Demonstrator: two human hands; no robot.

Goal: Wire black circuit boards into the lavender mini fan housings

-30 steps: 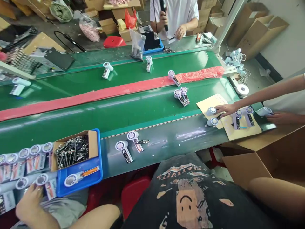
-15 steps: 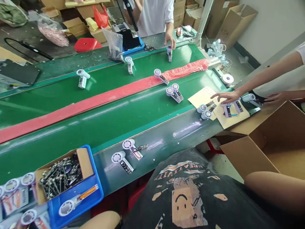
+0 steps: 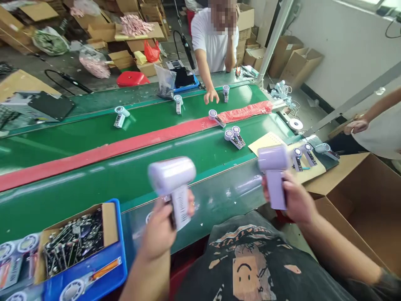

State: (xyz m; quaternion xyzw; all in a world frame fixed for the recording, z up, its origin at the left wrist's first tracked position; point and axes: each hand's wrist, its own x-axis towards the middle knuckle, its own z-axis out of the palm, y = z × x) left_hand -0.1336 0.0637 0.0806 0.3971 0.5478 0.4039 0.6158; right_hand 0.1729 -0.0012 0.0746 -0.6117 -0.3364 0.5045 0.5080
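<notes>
My left hand grips the handle of a lavender handheld fan, raised over the near edge of the bench. A barcode-like label shows on that handle, and the fan head points up and left. In my right hand is a second lavender handheld fan, held upright with its plain side facing me. Both fans are slightly blurred. Part of another fan peeks out behind my left hand. To the left, a blue tray bears a box of small circuit boards and a fan with its orange inside showing.
Several fans stand or lie on the green belt, which a red strip divides. Yellow paper lies at the right, near an open carton. Across the belt, a co-worker's hand reaches over it; another person stands at right.
My hands have come into view, each holding a fan. Two fans are gone from the paper's near edge. The person at right has drawn back; the opposite co-worker's hand has left its fan.
</notes>
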